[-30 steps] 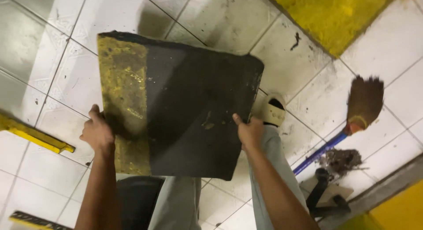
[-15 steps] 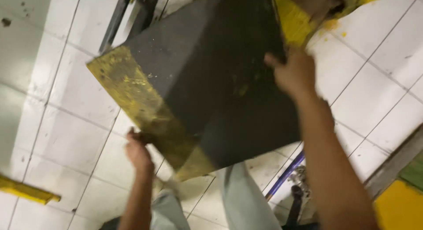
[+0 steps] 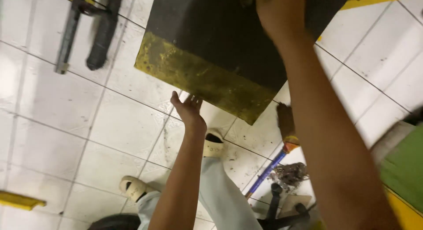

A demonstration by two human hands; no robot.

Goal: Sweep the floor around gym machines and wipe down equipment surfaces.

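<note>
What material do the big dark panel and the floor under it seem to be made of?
The dark panel looks like a stiff rubber or coated board: matte black, with a worn, blotchy yellow band along one edge. It keeps flat while the right hand and the left hand hold it. The floor looks like glazed white ceramic tile: glossy, with grout lines and dirt specks.
</note>
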